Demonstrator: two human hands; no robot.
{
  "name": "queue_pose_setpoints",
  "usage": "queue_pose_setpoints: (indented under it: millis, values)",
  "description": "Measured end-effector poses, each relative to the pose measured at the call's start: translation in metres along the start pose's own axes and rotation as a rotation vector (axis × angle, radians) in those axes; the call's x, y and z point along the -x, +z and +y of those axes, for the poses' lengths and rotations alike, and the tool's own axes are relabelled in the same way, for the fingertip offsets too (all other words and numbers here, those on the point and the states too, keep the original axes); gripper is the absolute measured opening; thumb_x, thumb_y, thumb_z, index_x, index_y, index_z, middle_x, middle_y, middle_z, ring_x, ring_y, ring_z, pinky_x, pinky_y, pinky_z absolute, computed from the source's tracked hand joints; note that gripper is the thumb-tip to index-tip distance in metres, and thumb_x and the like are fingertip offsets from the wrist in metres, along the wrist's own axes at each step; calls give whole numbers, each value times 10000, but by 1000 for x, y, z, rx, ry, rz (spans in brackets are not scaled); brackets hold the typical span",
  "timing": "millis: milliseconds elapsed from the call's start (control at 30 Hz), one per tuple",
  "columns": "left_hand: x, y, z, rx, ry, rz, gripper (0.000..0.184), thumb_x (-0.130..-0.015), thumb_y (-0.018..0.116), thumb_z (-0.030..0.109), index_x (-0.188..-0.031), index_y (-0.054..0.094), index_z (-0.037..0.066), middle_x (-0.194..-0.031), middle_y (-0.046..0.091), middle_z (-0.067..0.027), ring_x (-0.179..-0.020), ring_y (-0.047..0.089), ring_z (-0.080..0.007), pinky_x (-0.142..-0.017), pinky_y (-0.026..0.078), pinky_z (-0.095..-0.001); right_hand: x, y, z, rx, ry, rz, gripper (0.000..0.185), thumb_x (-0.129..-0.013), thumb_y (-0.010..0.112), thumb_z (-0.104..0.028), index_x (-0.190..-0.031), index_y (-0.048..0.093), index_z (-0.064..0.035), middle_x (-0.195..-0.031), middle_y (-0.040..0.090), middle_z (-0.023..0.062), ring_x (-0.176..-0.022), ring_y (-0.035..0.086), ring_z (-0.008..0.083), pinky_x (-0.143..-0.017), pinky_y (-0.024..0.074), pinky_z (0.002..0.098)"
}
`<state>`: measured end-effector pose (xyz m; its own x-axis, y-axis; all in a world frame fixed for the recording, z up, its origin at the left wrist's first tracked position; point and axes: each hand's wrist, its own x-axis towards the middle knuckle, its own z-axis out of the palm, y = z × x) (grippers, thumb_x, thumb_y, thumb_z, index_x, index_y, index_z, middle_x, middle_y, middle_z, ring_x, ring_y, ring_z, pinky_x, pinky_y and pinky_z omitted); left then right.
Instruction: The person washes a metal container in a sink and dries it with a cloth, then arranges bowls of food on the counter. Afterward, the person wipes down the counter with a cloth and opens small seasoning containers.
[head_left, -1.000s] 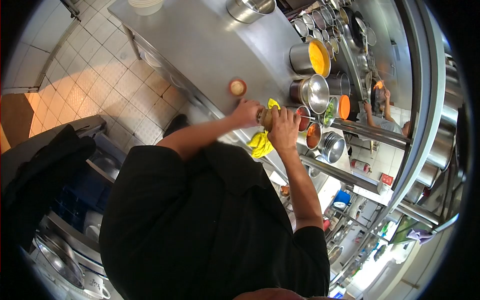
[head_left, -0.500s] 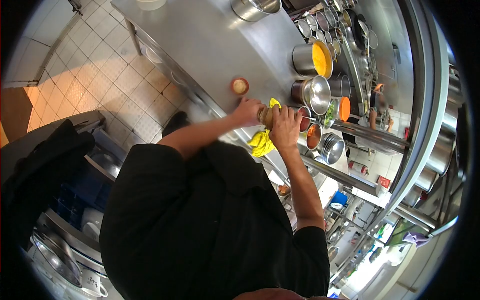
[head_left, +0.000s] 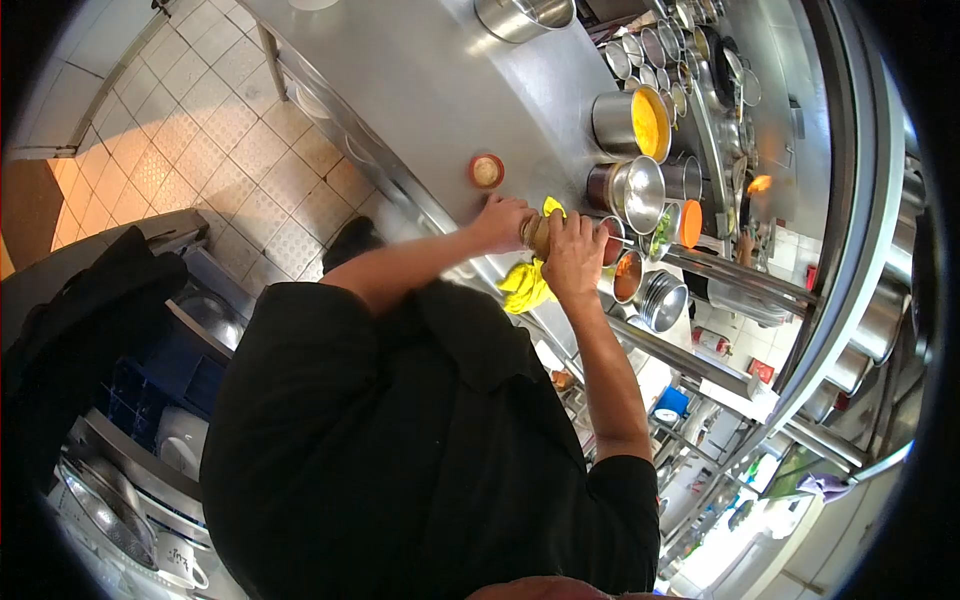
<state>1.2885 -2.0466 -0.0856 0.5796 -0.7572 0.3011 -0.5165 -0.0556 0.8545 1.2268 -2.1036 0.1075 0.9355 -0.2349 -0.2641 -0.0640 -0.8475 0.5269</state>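
Observation:
My left hand [head_left: 503, 223] is closed at one end of a jar [head_left: 537, 234] with brownish contents, which lies on its side or is tilted between my hands. Around the jar's other end wraps my right hand [head_left: 574, 255], its fingers covering much of it. A bright yellow cloth [head_left: 524, 288] sits beneath and beside the jar, and part of it shows past my right fingers. Farther up the steel counter [head_left: 430, 100] lies a small round red-rimmed piece [head_left: 486, 171] with a pale middle, perhaps a lid or a small dish; I cannot tell which.
Beside my right hand stand a container of orange food [head_left: 627, 275], stacked metal bowls [head_left: 663, 302], a container of chopped greens [head_left: 660, 232] and a steel bowl [head_left: 640, 194]. A pot of yellow liquid [head_left: 649, 124] stands farther along. A metal rail [head_left: 740, 280] runs past them.
The view has shifted slightly. Both hands stay on the jar with nearly the same hold, and the yellow cloth keeps its place.

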Motion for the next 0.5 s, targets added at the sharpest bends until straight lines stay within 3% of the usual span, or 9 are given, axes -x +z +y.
queue_pose_setpoints:
  millis: [133,233,333,500]
  values:
    - [0,-4,2,13,-8,-16,353,-691,792,417,-926,672,183,-909,630,-18,-976,607,-240,-836,387,-459,-1,7,-1,-40,13,78,519,-667,713,-123,-1162,557,-123,-1015,557,64,-1012,555,253,-899,376,443]
    - [-1,-5,3,3,-25,-48,344,-691,792,413,-919,669,186,-915,631,-15,-985,605,-237,-841,386,-459,-1,9,-1,-27,14,82,531,-656,715,-124,-1162,556,-121,-1014,557,65,-1008,554,256,-897,375,443]
    - [-2,-6,3,24,-35,-58,347,-687,792,416,-918,669,189,-923,631,-12,-990,604,-239,-848,385,-460,-2,2,0,-34,-2,43,412,-756,677,-148,-1149,565,-97,-1007,581,77,-998,557,253,-891,376,454]
    - [0,-3,0,31,-20,-52,384,-669,800,417,-955,680,191,-939,628,-17,-999,603,-250,-857,381,-464,2,3,0,-75,7,81,426,-731,677,-127,-1141,563,-106,-998,579,81,-990,564,257,-897,377,453]
